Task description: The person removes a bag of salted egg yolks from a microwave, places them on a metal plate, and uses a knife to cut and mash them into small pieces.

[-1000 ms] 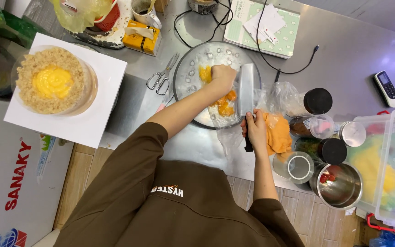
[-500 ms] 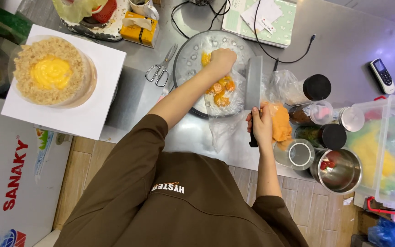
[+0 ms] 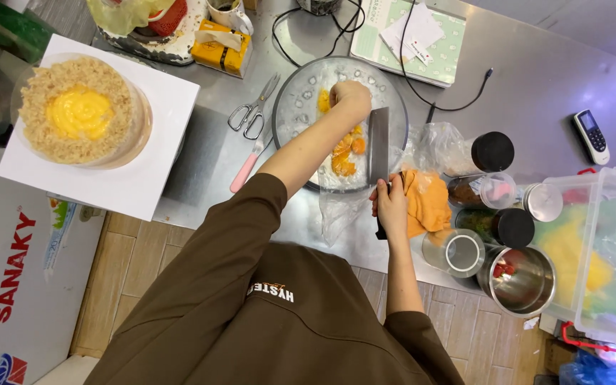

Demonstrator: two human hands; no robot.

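My left hand [image 3: 351,97] rests on orange-yellow food pieces [image 3: 345,153] on a round metal tray [image 3: 294,114] lined with clear plastic. Whether it grips a piece I cannot tell. My right hand [image 3: 391,203] is shut on the dark handle of a cleaver [image 3: 378,142], whose wide blade stands over the tray's right side, next to the food pieces. An orange cloth [image 3: 425,203] lies just right of that hand.
A round cake [image 3: 76,110] with yellow cream stands on a white board at the left. Scissors [image 3: 251,110] and a pink-handled tool [image 3: 247,165] lie left of the tray. Jars [image 3: 493,153], metal cups [image 3: 522,279] and a clear plastic bin [image 3: 593,249] crowd the right.
My left hand has moved up the tray toward its far side. The cleaver has stayed upright by the food, my right hand still on its handle.
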